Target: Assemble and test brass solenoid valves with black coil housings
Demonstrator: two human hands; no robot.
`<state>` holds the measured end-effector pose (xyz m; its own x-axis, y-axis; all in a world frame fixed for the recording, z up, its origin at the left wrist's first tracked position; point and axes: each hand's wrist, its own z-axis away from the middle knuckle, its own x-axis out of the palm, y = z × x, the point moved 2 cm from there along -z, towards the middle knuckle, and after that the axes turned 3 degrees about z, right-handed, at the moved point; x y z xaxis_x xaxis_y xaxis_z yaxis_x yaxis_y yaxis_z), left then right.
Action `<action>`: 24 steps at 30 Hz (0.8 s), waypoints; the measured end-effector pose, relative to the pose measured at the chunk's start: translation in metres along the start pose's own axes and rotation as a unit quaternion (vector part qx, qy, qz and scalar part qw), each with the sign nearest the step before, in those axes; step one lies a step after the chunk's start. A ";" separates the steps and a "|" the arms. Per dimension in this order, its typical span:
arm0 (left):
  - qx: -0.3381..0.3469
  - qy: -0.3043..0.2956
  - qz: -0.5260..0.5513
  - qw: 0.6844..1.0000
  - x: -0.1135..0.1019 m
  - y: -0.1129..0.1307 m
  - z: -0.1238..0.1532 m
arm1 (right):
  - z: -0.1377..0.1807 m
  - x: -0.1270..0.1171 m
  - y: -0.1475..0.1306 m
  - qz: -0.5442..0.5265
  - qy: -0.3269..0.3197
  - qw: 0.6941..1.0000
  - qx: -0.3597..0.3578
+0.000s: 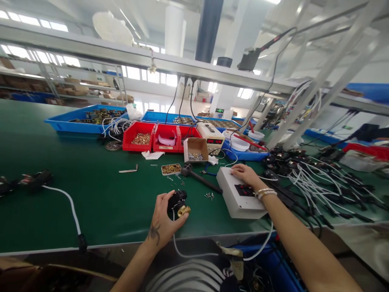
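My left hand [165, 217] is closed around a solenoid valve [178, 199], just above the front part of the green table. The valve has a black body and a brass fitting that points toward my thumb. A white cable hangs below it past the table edge. My right hand [246, 176] lies on top of a grey control box [231, 198], fingers stretched toward its far left corner. Black and red switches [245, 190] on the box sit under my palm, partly hidden. Several small pins [209, 196] lie between the valve and the box.
A black-handled mallet [200, 178] lies against the box. Behind it stand a tray of brass parts [171, 169], a cardboard box [196, 145], red bins [138, 147] and a power supply [214, 140]. Cabled black parts [304, 174] are piled right; a hex key [129, 170] lies left.
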<state>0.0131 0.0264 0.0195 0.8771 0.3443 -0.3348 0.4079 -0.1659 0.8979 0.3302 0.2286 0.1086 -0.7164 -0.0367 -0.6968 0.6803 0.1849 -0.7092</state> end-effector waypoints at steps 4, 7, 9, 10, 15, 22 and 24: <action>0.019 -0.042 -0.070 0.996 -0.005 0.010 -0.004 | 0.012 0.003 0.001 0.005 -0.005 1.000 -0.020; 0.006 -0.059 -0.095 0.994 -0.009 0.011 -0.009 | 0.018 0.003 0.001 0.025 -0.004 0.999 -0.033; -0.035 -0.044 -0.118 0.991 -0.010 0.009 -0.014 | 0.019 0.002 0.000 0.049 -0.002 0.998 -0.040; -0.061 -0.040 -0.128 0.989 -0.009 0.008 -0.016 | 0.019 0.001 -0.002 0.064 -0.002 0.997 -0.044; -0.130 -0.087 -0.129 0.979 -0.006 0.007 -0.026 | 0.018 0.005 -0.033 0.168 -0.001 0.984 -0.063; -0.095 -0.144 -0.019 0.985 -0.010 0.002 -0.024 | 0.024 0.089 -0.085 0.337 -0.133 0.931 -0.051; -0.081 -0.164 0.014 0.983 -0.010 -0.001 -0.021 | 0.028 0.106 -0.092 0.381 -0.155 0.911 -0.028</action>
<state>-0.0016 0.0423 0.0281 0.9331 0.0213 -0.3589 0.3592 -0.0131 0.9332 0.1962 0.1800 0.0967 0.0445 -0.1505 -0.9876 0.9465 0.3226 -0.0065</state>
